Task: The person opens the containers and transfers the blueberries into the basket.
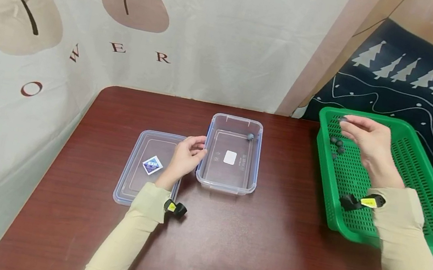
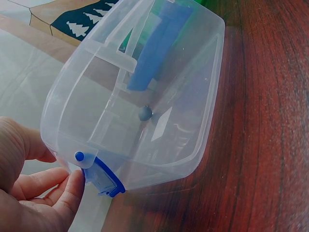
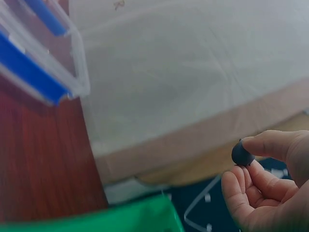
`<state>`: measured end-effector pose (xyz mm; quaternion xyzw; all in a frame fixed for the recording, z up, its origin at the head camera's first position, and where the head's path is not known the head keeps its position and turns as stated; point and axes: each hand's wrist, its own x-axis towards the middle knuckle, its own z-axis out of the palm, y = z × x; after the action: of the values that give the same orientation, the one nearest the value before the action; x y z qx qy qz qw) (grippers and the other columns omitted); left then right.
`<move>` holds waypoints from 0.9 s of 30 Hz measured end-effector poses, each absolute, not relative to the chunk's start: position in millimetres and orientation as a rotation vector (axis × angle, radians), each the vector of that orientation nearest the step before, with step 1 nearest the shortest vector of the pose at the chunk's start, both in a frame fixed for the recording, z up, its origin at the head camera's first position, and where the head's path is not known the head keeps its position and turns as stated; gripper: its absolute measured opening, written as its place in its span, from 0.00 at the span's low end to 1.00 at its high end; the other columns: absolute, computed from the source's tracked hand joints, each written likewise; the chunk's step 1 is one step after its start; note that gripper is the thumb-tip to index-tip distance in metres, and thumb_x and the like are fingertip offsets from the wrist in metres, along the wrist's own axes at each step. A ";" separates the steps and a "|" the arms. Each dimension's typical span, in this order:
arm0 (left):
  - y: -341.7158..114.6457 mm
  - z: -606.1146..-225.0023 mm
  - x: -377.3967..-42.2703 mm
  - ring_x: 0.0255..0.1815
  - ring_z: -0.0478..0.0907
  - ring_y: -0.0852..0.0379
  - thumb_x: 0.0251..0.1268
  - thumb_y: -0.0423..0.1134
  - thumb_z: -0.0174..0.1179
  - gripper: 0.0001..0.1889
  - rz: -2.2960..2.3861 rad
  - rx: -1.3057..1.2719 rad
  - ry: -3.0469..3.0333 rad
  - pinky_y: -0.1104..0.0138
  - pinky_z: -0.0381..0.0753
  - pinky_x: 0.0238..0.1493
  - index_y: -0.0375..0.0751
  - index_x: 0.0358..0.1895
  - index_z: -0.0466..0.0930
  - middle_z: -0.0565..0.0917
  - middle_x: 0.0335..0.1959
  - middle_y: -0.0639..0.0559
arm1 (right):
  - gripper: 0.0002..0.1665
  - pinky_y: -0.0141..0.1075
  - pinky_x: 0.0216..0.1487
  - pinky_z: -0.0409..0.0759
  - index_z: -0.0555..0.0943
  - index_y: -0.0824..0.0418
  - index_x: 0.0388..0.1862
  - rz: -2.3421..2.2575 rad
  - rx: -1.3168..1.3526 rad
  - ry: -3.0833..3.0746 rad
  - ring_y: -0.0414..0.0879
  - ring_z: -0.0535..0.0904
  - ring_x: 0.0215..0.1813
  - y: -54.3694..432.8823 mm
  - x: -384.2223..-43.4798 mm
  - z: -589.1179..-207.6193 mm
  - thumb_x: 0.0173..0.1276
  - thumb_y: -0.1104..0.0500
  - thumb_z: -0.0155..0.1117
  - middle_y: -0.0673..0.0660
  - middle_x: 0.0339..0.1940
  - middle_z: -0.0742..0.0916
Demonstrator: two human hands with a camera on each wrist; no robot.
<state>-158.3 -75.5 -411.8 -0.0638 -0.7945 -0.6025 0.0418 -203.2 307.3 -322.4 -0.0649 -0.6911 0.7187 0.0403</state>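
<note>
My right hand (image 1: 371,142) pinches one blueberry (image 3: 242,153) between thumb and fingertips, above the far left corner of the green basket (image 1: 330,185). Below it, several loose blueberries (image 1: 341,150) lie on the basket floor. At the middle of the table stands a clear plastic container (image 1: 224,188) without its lid. One blueberry (image 1: 250,137) is inside it, towards the far right corner. My left hand (image 1: 187,156) holds the container's left side, thumb and fingers at the blue latch (image 2: 107,178).
Left of the container lies its clear lid (image 1: 131,183), blue-edged with a diamond sticker, partly under the left wrist. A printed white cloth (image 1: 234,36) hangs behind the brown table (image 1: 222,252). Dark tree-patterned fabric (image 1: 421,108) is beyond the basket.
</note>
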 end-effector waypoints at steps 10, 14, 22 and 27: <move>-75.8 -411.1 -157.5 0.48 0.75 0.33 0.57 0.18 0.54 0.18 -1.829 -0.183 -2.442 0.51 0.78 0.54 0.13 0.51 0.70 0.75 0.46 0.23 | 0.06 0.23 0.36 0.83 0.86 0.56 0.30 2.238 -0.357 -2.050 0.35 0.83 0.31 354.6 -200.7 -347.3 0.56 0.67 0.69 0.46 0.29 0.85; -76.1 -413.3 -156.9 0.48 0.75 0.33 0.56 0.18 0.54 0.18 -1.835 -0.190 -2.438 0.51 0.78 0.54 0.13 0.51 0.70 0.75 0.46 0.23 | 0.05 0.22 0.36 0.82 0.86 0.53 0.31 2.213 -0.476 -2.108 0.34 0.82 0.31 369.7 -200.8 -358.2 0.56 0.64 0.70 0.43 0.31 0.84; -75.8 -415.7 -155.9 0.48 0.75 0.33 0.56 0.18 0.54 0.18 -1.843 -0.189 -2.427 0.50 0.78 0.54 0.13 0.51 0.70 0.75 0.46 0.23 | 0.04 0.22 0.43 0.81 0.81 0.44 0.32 1.953 -0.627 -2.463 0.27 0.79 0.33 389.6 -202.7 -376.4 0.59 0.52 0.68 0.36 0.31 0.79; -75.7 -415.9 -157.0 0.48 0.75 0.32 0.56 0.18 0.54 0.18 -1.841 -0.200 -2.428 0.50 0.78 0.54 0.13 0.51 0.70 0.75 0.46 0.23 | 0.05 0.38 0.68 0.67 0.80 0.39 0.29 1.926 -0.713 -2.598 0.26 0.79 0.33 399.6 -203.5 -384.2 0.57 0.46 0.68 0.33 0.27 0.80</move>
<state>-157.0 -75.7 -415.9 -0.0653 -0.7943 -0.6024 0.0439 -203.5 399.6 -384.2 -0.2145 -0.7816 0.5795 -0.0850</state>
